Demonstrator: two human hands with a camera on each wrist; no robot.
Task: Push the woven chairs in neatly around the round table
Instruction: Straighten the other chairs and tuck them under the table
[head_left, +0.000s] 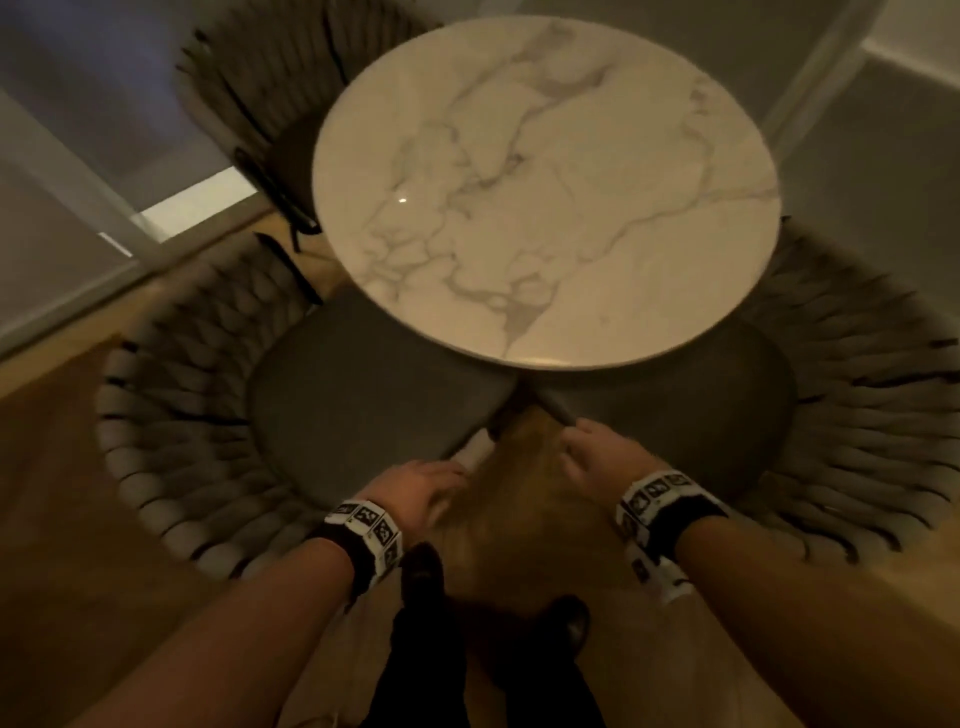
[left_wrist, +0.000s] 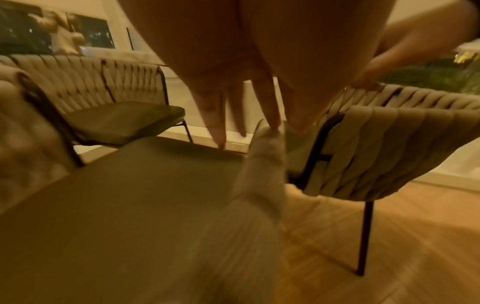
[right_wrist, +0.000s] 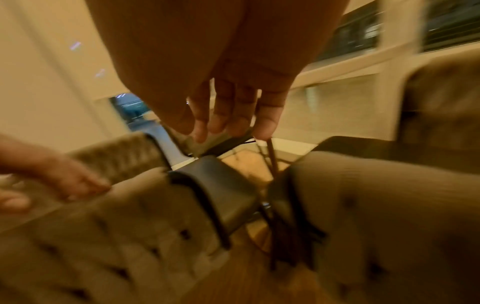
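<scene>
A round marble table (head_left: 545, 192) stands in the middle of the head view. Two woven chairs with dark seats flank its near edge, the left chair (head_left: 197, 415) and the right chair (head_left: 857, 415); their seats are partly under the tabletop. A third woven chair (head_left: 260, 83) sits at the far left. My left hand (head_left: 431, 488) rests on the front end of the left chair's woven arm (left_wrist: 265, 164), fingers (left_wrist: 218, 127) straight. My right hand (head_left: 592, 447) touches the end of the right chair's woven arm (left_wrist: 389, 148), fingers (right_wrist: 267, 123) loosely extended and holding nothing.
I stand between the two near chairs; my dark shoes (head_left: 426, 571) are on the wooden floor (head_left: 519, 519). A window frame (head_left: 78, 208) runs along the left and a wall (head_left: 883, 156) stands at the right. Thin black chair legs (left_wrist: 363, 236) reach the floor.
</scene>
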